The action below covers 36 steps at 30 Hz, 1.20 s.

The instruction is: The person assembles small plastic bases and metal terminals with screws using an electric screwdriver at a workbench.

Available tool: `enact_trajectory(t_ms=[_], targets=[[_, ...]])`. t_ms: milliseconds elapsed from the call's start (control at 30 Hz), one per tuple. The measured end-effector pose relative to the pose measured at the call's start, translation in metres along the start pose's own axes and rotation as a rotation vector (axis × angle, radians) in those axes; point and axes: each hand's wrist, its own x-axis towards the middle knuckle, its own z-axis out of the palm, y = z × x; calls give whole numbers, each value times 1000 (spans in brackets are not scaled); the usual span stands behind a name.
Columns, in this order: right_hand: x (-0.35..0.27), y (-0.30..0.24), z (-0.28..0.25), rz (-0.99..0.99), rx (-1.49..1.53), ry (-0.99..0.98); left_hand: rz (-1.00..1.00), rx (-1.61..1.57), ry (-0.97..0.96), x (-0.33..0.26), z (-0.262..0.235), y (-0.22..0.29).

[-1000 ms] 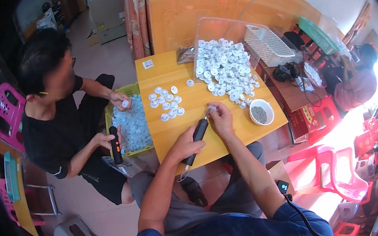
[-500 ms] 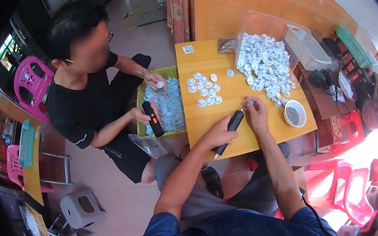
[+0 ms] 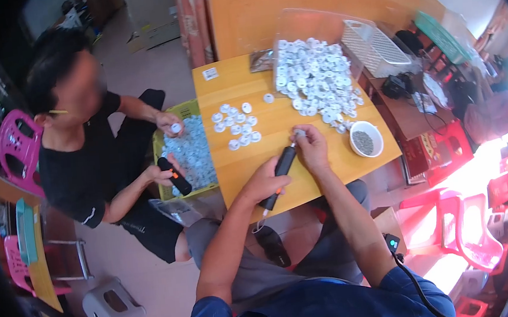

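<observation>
Since second ago: view swung, wooden table (image 3: 242, 96) now sits centre-frame; hands kept same grip, so same small white disc (image 3: 299, 133) likely still being driven.

Left hand (image 3: 263, 185) wrapped round black electric screwdriver (image 3: 280, 167), tip aimed 1 o'clock. Right hand (image 3: 312, 147) pinches disc at tip. White disc pile (image 3: 315, 80) at 1 o'clock; screw bowl (image 3: 365, 139) at 3 o'clock.

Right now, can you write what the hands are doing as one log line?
left hand: holds black electric screwdriver | right hand: pinches small white part at its tip | wooden table: white bowl, part pile
</observation>
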Motion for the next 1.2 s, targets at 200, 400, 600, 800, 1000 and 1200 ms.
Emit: enact_trajectory(t_ms=[200,400,600,800,1000,1200], targets=[[6,-15,-13,18,-17,39,-28,21,-28,1,-1,4],[7,-45,-32,-153,-649,-18,-9,30,-40,0,-1,1],[6,-77,-35,-202,-1022,-131,-24,28,-15,-7,-1,8],[10,-114,-55,-237,-977,-81,16,-37,47,-13,-14,10],[36,-153,-136,-85,-1546,23,83,-175,-41,-8,1,2],[35,-134,-155,189,-1650,-145,30,-152,-88,-2,7,-4]])
